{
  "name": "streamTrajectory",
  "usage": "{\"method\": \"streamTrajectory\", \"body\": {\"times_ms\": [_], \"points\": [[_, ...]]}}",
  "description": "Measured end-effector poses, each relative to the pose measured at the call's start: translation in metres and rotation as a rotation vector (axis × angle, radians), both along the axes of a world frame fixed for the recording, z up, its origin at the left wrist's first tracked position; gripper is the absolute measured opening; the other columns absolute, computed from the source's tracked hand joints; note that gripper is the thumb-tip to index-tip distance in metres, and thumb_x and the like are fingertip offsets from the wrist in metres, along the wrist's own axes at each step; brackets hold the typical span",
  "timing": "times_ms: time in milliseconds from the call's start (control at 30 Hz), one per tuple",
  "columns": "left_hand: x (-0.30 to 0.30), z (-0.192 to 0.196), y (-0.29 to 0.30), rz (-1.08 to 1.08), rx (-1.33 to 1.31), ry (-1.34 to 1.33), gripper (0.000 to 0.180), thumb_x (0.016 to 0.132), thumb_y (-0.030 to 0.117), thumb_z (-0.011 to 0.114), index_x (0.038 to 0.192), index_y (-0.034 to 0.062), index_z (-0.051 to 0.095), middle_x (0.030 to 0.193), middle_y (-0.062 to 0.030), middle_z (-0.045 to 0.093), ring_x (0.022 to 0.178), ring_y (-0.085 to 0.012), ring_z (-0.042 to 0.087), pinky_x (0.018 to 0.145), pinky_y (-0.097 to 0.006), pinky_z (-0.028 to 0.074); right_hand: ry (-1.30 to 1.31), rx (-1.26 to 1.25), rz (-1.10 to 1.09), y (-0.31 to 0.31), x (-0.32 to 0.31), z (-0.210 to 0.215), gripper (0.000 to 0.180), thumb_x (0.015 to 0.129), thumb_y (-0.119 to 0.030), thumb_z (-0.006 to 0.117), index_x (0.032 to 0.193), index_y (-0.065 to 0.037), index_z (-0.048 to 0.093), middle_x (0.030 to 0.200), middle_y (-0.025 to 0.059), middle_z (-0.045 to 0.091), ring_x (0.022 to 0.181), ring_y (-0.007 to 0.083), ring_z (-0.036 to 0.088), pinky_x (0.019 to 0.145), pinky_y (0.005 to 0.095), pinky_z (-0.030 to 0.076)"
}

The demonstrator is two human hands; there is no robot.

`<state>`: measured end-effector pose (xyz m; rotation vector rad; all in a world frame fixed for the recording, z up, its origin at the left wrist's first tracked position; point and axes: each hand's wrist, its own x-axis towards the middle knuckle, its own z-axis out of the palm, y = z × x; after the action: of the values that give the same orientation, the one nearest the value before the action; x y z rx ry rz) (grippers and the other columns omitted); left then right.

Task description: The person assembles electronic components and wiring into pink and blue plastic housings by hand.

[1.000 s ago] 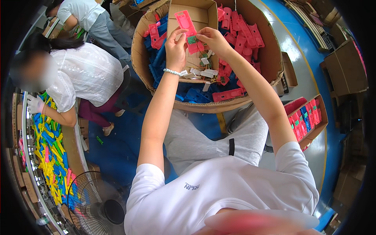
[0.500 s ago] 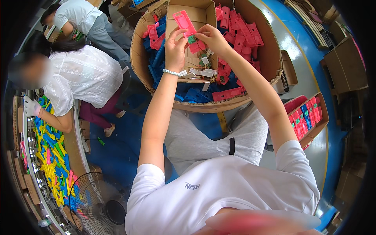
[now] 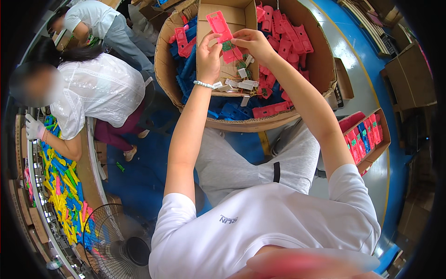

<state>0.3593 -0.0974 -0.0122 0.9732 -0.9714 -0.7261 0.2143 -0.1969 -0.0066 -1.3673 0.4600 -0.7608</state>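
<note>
My left hand (image 3: 209,58) and my right hand (image 3: 253,44) are raised together over a small open cardboard box (image 3: 209,18). Both pinch a long pink plastic part (image 3: 222,33) that carries a small green board at its lower end. A white bead bracelet sits on my left wrist. Small white pieces with wires (image 3: 241,83) lie in the box just below my hands.
A big round cardboard bin (image 3: 320,60) holds several pink and blue plastic parts. A smaller box (image 3: 367,139) of pink and blue parts stands at right. Two people work at left beside a bench of coloured parts (image 3: 60,195). A floor fan (image 3: 121,242) stands lower left.
The hands have stayed together on the pink part, with only slight finger movement at its lower end. The view has shifted a little.
</note>
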Motion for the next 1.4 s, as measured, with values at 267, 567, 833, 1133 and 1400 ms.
{"method": "streamTrajectory", "body": {"times_ms": [267,567,833,1133,1400], "points": [[0.001,-0.003,-0.002,0.019,-0.001,-0.011,0.028,0.088,-0.007,0.052,0.116,-0.0047,0.056,0.098,-0.0112,0.065,0.084,-0.0126,0.065,0.075,-0.024,0.054,-0.005,-0.001,-0.012,-0.002,0.001,-0.003,0.027,0.088,-0.013,0.069,0.109,0.004,0.066,0.096,0.0131,0.07,0.086,0.0181,0.068,0.076,0.0297,0.055],[0.001,-0.003,0.001,0.036,0.001,-0.017,0.029,0.09,-0.005,0.051,0.117,-0.0033,0.058,0.098,-0.0096,0.065,0.083,-0.012,0.064,0.076,-0.027,0.055,-0.009,0.02,0.011,0.002,0.0,-0.001,0.028,0.091,-0.016,0.067,0.11,0.003,0.065,0.1,0.0141,0.07,0.088,0.0191,0.068,0.077,0.0303,0.055],[0.0,0.003,0.006,0.076,0.043,-0.161,0.028,0.09,-0.005,0.053,0.117,-0.0021,0.059,0.089,-0.0034,0.065,0.074,-0.0046,0.058,0.066,-0.019,0.046,0.037,-0.042,0.02,0.002,-0.001,0.002,0.024,0.093,-0.011,0.064,0.111,0.006,0.061,0.1,0.0117,0.068,0.086,0.0151,0.067,0.077,0.0285,0.055],[0.004,0.003,0.007,0.093,0.023,-0.143,0.027,0.089,-0.005,0.055,0.115,-0.002,0.06,0.084,-0.0022,0.065,0.07,-0.0036,0.057,0.066,-0.019,0.047,0.059,-0.174,-0.064,0.017,0.001,0.006,0.024,0.092,-0.009,0.065,0.109,0.008,0.061,0.094,0.0113,0.069,0.084,0.0132,0.066,0.075,0.0266,0.054],[0.004,0.006,0.01,0.085,0.02,-0.077,0.026,0.087,-0.004,0.057,0.113,-0.0018,0.061,0.087,-0.0029,0.066,0.071,-0.0039,0.058,0.067,-0.019,0.048,0.062,-0.187,-0.053,0.019,0.003,0.01,0.023,0.092,-0.008,0.064,0.109,0.007,0.062,0.093,0.0122,0.069,0.082,0.0132,0.066,0.075,0.0267,0.054]]}}
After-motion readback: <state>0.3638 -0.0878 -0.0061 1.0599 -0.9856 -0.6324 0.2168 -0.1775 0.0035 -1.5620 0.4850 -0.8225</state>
